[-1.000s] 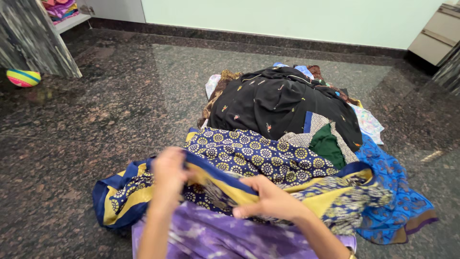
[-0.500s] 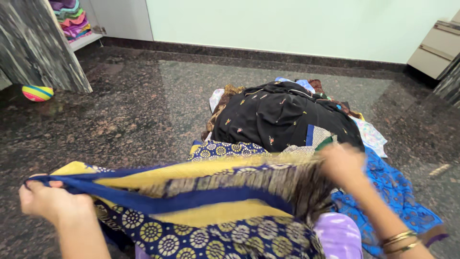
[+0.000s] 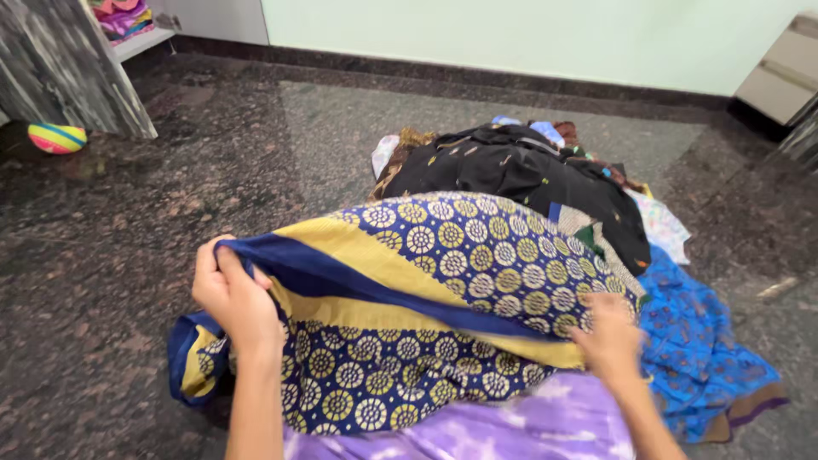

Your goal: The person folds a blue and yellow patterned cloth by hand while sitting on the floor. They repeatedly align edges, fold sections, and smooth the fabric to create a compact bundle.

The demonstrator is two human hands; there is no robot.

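Head view, near to far:

- Purple cloth (image 3: 511,426): tie-dyed, lying nearest the person on the floor (image 3: 128,255), partly under the patterned cloth.
- Left hand (image 3: 232,294): fingers clamped on the navy border of the cloth, lifting that edge off the floor.
- Right hand (image 3: 609,341): resting on the cloth's yellow band; blurred, so I cannot tell if the fingers are closed on it or only pressing.
- Cloth (image 3: 460,290): navy with yellow circle print and yellow bands, spread between both hands, its near part draped over the purple cloth, its far edge touching the pile. Risk: if the right hand has no real hold, that side could slip and the spread collapse into creases.
- Loose corner (image 3: 192,366): hangs below the left hand, folded under itself. Risk: it may stay doubled and spoil any flat lay.
- Blue cloth (image 3: 699,358): just beside the right hand. Risk: a pull on the patterned cloth could drag it along.
- Pile (image 3: 511,170): black garment on top, mixed pieces beneath. Risk: the cloth's far edge may snag on it and pull pieces out.
- Ball (image 3: 56,136): striped, well apart, by a dark pillar (image 3: 68,68); no hazard judged.
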